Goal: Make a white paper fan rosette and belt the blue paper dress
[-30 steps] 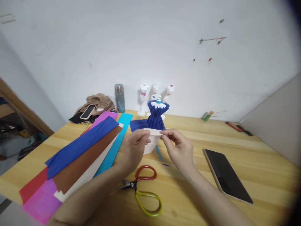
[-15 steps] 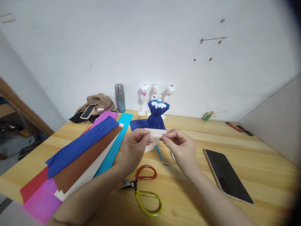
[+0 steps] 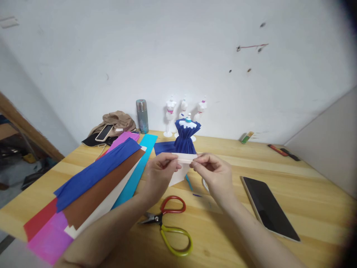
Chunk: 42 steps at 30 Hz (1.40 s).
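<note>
Between my two hands a white strip of crepe-like paper [image 3: 182, 172] is stretched, its near edge folded over into a narrow band. My left hand [image 3: 162, 175] pinches the band's left end between thumb and fingers. At the other end my right hand [image 3: 213, 176] pinches it the same way. Just behind the paper stands a small mannequin wearing a gathered dark blue dress [image 3: 186, 137], with a turquoise band at its neck. Scissors [image 3: 158, 219] with one red and one yellow-green handle lie partly spread on the table below my hands. My right hand partly hides a white ring-shaped roll [image 3: 205, 184].
Coloured paper sheets [image 3: 95, 186] fan out at the left. A tablet [image 3: 270, 208] lies at the right. Three white mannequins [image 3: 170, 115] and a thermos flask [image 3: 142, 117] stand by the wall. A phone [image 3: 104, 132] rests on brown cloth. A glue stick [image 3: 247, 137] lies at the back right.
The hanging part of the white paper has swung slightly down and left. Both hands keep their pinch in nearly the same place.
</note>
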### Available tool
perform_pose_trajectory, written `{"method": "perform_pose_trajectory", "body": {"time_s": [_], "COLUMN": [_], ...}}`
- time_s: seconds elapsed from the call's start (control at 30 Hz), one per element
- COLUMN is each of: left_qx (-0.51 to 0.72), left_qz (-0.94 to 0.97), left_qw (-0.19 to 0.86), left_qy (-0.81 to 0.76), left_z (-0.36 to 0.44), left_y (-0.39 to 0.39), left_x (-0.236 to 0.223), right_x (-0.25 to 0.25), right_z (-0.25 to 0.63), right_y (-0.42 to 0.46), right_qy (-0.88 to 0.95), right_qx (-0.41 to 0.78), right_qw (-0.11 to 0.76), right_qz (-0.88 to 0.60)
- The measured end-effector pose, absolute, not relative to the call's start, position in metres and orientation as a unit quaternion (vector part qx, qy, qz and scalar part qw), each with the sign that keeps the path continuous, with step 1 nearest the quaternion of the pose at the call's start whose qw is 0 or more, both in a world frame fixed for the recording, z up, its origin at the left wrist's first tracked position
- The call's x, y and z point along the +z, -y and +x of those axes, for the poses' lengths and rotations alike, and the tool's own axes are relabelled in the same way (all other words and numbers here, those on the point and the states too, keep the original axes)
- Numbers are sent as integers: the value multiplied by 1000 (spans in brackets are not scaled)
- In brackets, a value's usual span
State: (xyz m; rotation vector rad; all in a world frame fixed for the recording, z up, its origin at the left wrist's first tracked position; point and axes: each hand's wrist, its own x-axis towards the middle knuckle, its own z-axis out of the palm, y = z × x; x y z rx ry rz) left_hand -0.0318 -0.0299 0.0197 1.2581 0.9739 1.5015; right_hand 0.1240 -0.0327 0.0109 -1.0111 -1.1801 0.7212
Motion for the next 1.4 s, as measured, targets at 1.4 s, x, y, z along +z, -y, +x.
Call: {"method": "perform_pose_trajectory", "body": {"time_s": [1.4], "left_qx": [573], "left_qz": [457], "left_qw": [518], "left_qy": [-440], "left_z": [-33], "left_y": [30], "left_x": [30], "right_x": [7], "right_z": [123], "right_y": [32], "right_qy": [512], "right_qx": [325], "right_qw": [644], "right_qz": [-466]}}
